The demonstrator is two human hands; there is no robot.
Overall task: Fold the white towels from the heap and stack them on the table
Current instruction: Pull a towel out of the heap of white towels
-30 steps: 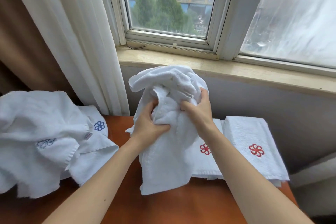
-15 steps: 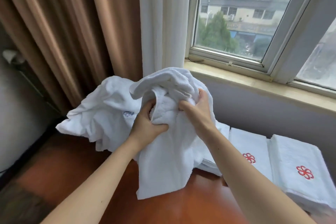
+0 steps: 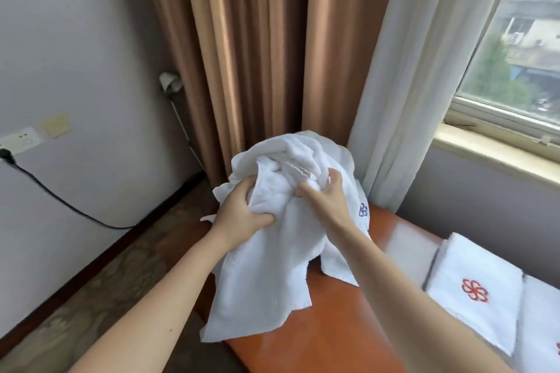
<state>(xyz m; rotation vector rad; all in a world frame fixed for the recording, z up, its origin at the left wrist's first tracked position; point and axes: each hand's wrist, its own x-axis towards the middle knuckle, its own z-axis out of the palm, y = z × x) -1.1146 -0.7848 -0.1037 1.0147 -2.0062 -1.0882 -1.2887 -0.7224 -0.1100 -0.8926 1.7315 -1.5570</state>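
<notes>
Towel [image 3: 266, 281] swung left, red-emblem towels [image 3: 481, 263] right

Bunched white towel [image 3: 266, 281] in left hand [image 3: 239, 216] and right hand [image 3: 327, 201] above orange-brown table [image 3: 333, 339]

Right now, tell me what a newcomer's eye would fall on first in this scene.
First, the crumpled white towel at the centre, gripped by the left hand and the right hand over the left end of the orange-brown table. Next, the folded towel with a red flower emblem lying on the table at the right, and the brown curtain hanging behind.
</notes>
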